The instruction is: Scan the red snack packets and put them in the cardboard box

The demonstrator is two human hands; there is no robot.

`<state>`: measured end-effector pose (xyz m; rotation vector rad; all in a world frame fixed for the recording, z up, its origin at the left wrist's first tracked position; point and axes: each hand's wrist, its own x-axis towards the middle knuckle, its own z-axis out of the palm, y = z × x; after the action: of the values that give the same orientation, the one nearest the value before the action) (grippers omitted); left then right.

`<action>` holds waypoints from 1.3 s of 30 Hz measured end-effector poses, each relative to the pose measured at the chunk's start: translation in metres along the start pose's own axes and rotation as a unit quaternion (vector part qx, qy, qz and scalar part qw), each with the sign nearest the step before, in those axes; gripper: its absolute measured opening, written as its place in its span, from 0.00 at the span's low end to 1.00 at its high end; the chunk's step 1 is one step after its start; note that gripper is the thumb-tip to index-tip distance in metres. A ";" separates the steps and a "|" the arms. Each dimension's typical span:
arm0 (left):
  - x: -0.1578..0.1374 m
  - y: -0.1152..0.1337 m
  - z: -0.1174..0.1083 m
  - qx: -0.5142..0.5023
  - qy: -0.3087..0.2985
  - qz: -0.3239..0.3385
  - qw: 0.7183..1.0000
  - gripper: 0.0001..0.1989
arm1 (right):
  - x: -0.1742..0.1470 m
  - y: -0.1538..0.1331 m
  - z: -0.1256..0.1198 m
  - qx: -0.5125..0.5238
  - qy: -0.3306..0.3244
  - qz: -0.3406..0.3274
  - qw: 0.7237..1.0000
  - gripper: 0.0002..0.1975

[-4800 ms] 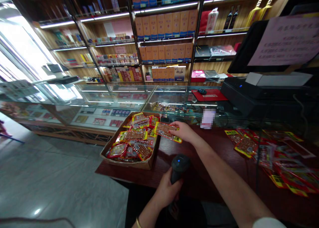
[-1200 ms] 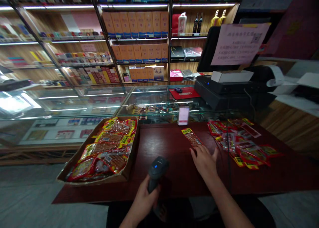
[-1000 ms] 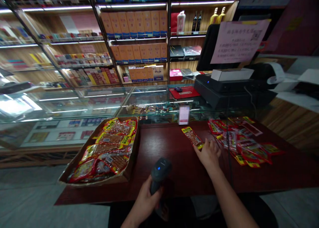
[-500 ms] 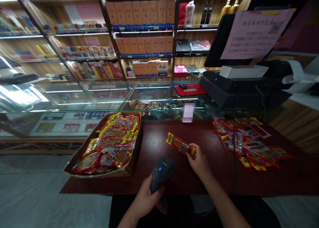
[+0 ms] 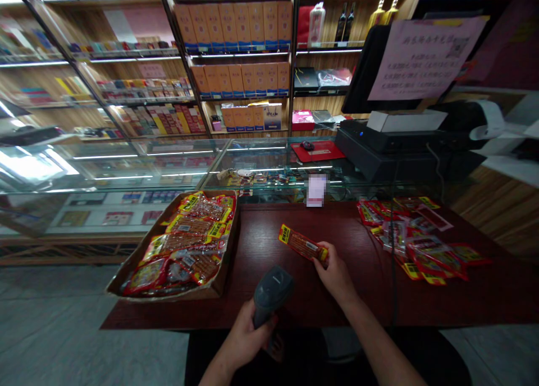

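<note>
My left hand (image 5: 248,334) is wrapped round the handle of a dark grey barcode scanner (image 5: 273,289) near the front edge of the table. The scanner's head tilts toward a red and yellow snack packet (image 5: 302,244). My right hand (image 5: 336,273) pinches that packet by its right end, just above the tabletop; brown sticks show through its clear front. Left of the hands stands a cardboard box (image 5: 227,271) full of similar snack packets (image 5: 191,226). More packets (image 5: 433,251) lie in a loose pile on the right.
The dark red wooden table (image 5: 261,223) meets a glass display counter (image 5: 261,150). On the counter sit a red mat (image 5: 326,151), a mouse (image 5: 307,145) and a monitor with a paper sign (image 5: 425,60). A dark cable (image 5: 393,245) hangs before the right pile. Stocked shelves line the back.
The blue light on the scanner's head has gone out. Both hands keep nearly the same pose, and the whole view has shifted slightly.
</note>
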<state>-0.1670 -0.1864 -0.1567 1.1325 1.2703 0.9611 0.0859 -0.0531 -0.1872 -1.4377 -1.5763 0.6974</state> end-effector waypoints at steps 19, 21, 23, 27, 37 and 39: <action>0.004 -0.005 0.009 -0.099 0.042 0.002 0.994 0.27 | 0.158 -0.217 0.178 0.060 -0.238 -0.062 0.968 0.30; 0.003 -0.003 0.009 -0.107 0.040 -0.001 0.993 0.29 | 0.160 -0.226 0.197 -0.008 -0.260 -0.102 0.960 0.30; 0.003 -0.001 0.008 -0.110 0.037 -0.005 0.993 0.31 | 0.157 -0.230 0.211 -0.066 -0.297 -0.140 0.942 0.26; 0.003 -0.001 0.006 -0.101 0.037 -0.011 0.994 0.31 | 0.154 -0.235 0.222 -0.145 -0.367 -0.175 0.902 0.23; 0.016 -0.029 -0.002 -0.071 0.083 0.010 0.994 0.24 | 0.153 -0.122 0.067 -0.228 -0.116 -0.096 0.962 0.29; 0.016 -0.028 -0.004 -0.072 0.073 0.008 0.995 0.25 | 0.148 -0.065 0.006 -0.311 0.012 0.026 0.950 0.30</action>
<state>-0.1709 -0.1764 -0.1868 0.9767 1.2879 1.1464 0.0551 0.0806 -0.1005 -1.9320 -1.8352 0.2014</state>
